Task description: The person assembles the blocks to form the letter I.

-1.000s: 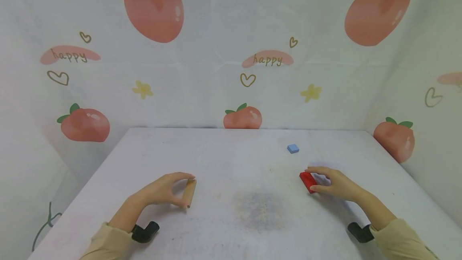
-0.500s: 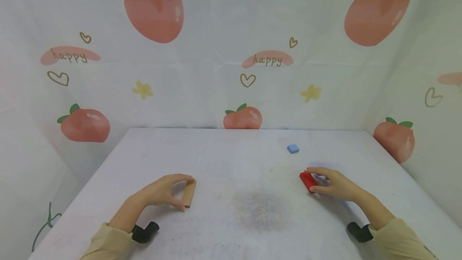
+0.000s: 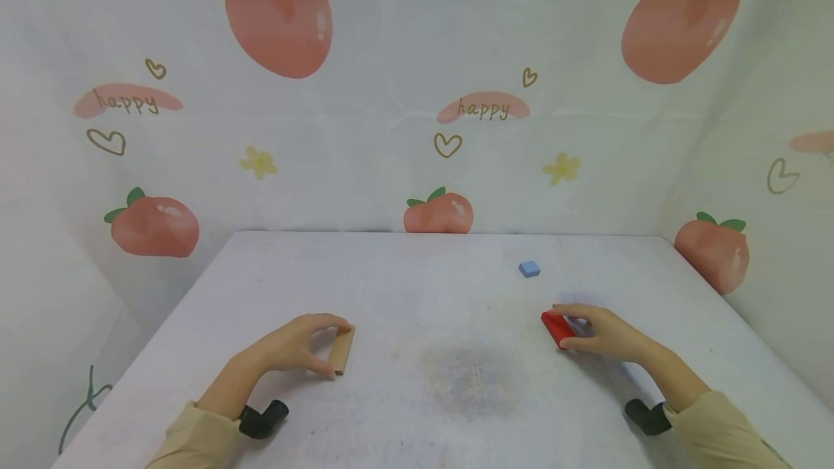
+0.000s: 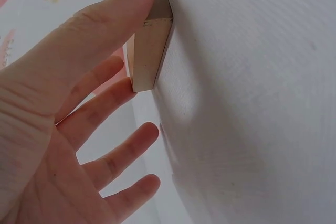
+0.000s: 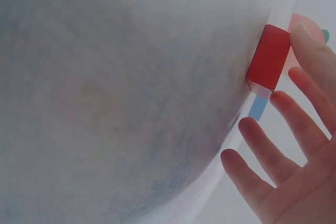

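Only the fingertips of the left hand (image 3: 296, 344) have drawn slightly back since the earlier frame; I see no clear shift in either block. Taking the blue block (image 3: 530, 268) as my landmark, the red block (image 3: 556, 327) sits nearer the person and slightly right, the wooden block (image 3: 342, 350) nearer and well to the left. The left hand pinches the wooden block by its ends; the right hand (image 3: 606, 332) pinches the red one likewise, thumb on the near end. I'd judge this end-to-end hold steadies each on the surface (image 3: 417, 295) and leaves its top uncovered.
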`<action>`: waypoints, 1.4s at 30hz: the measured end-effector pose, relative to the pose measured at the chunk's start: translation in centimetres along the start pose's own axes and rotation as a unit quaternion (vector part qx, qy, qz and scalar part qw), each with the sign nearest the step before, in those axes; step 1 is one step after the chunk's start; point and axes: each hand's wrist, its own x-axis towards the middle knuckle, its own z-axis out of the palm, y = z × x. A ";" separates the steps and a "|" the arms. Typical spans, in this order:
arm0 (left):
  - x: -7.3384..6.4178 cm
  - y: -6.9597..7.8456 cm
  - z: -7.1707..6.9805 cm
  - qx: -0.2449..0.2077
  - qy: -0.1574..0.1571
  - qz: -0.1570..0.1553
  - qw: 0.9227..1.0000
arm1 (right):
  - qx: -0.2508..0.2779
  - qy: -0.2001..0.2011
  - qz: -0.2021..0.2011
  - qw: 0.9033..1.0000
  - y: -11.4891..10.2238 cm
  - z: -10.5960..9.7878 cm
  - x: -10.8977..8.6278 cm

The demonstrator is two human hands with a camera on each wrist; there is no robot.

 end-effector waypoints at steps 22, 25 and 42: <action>1.0 0.5 -0.1 -0.013 0.014 0.018 1.000 | 0.000 -0.015 0.011 1.000 -0.1 -0.1 0.3; 1.3 0.7 -0.1 -0.014 0.013 0.022 1.000 | -0.003 -0.013 0.010 1.000 -0.1 0.0 0.3; 3.8 1.9 0.6 -0.011 0.030 0.056 0.998 | 0.003 -0.005 -0.003 1.000 0.0 0.1 0.3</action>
